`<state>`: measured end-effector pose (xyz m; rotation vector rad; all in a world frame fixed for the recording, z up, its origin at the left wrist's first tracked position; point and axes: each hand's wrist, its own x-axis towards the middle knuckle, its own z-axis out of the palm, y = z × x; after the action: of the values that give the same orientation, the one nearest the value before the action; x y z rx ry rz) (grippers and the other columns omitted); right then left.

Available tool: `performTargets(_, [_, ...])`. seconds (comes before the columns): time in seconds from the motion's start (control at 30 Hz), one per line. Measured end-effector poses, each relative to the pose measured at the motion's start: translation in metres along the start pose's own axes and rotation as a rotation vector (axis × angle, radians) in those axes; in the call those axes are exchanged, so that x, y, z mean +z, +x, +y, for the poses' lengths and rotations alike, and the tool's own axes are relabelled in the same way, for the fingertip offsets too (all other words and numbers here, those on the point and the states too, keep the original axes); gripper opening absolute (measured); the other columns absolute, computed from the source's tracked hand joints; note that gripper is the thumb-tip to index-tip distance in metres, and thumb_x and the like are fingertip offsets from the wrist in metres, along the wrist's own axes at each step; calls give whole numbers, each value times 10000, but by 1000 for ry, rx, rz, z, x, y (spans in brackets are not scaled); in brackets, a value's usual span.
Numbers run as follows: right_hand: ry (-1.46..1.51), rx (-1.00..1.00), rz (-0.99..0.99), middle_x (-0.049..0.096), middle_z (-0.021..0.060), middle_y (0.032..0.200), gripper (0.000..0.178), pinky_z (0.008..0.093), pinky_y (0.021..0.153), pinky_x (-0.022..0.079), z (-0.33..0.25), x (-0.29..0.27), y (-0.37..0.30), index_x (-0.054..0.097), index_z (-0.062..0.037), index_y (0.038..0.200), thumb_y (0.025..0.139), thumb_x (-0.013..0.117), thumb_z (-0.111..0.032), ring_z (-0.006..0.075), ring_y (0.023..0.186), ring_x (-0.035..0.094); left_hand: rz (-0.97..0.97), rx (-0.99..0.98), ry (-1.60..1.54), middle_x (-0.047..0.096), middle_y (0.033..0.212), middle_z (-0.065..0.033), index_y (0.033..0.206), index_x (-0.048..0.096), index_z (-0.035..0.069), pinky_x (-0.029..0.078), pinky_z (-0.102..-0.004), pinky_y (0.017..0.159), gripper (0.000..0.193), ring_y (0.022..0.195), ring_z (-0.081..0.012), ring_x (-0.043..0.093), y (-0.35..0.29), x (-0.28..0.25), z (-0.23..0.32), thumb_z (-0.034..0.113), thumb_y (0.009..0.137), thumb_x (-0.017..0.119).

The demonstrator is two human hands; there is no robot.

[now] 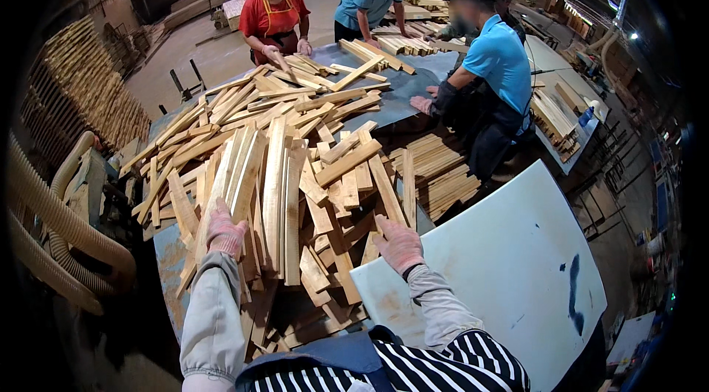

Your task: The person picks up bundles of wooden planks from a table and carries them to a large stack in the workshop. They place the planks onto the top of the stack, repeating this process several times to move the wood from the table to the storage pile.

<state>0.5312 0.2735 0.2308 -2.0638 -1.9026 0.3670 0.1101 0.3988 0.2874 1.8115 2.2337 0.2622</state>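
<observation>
My left hand, in a pink work glove, is closed at the near end of some pale wooden slats on the left of a large loose pile. Its thumb lies against their edge and part of the grip is hidden. My right hand, gloved likewise, reaches over the pile's right side with its fingers apart, next to the end of a slat. Between my hands more long slats lie lengthwise, and short pieces lie crosswise below them.
A pale board slopes at my right. Neat rows of slats lie beyond it. Across the blue-grey table stand several co-workers, one in red and one in bright blue. Ribbed hoses curve at the left.
</observation>
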Motion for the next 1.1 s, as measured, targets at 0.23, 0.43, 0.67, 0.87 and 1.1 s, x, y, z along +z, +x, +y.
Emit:
performTargets(0.23, [24,32,-20,649,141,1380,573,430,1069,471,2,3,2,557,-123,1461,959,620,-393,314,1248,619,4,-17,-5,432,1513,-308,1633,193,36,401,-426,1165,1038,1398,-446,457,1,1,3,266,826,803])
performTargets(0.43, [-2,-8,23,680,125,1305,552,443,1013,503,3,4,0,549,-136,1446,967,634,-396,319,1181,652,-5,-27,-11,438,1511,-296,1633,202,39,402,-425,1159,1068,1406,-441,444,-1,-2,5,310,807,823])
performTargets(0.67, [42,4,27,671,122,1331,542,444,1032,497,-1,-1,1,563,-124,1438,964,634,-376,323,1207,640,17,7,20,408,1541,-282,1647,145,72,410,-452,1163,1054,1400,-442,456,3,5,-2,306,854,800])
performTargets(0.87, [34,27,-12,652,122,1375,555,439,1053,488,-5,-6,1,558,-123,1454,964,633,-374,321,1237,626,12,-9,30,442,1512,-278,1638,168,58,413,-446,1159,1035,1385,-437,475,0,0,3,299,859,806])
performTargets(1.1, [32,5,36,661,139,1332,577,456,1020,497,1,3,1,555,-141,1449,941,650,-398,333,1195,636,-7,-37,16,454,1491,-279,1624,205,53,431,-447,1139,1003,1362,-435,494,-6,-9,13,293,859,808])
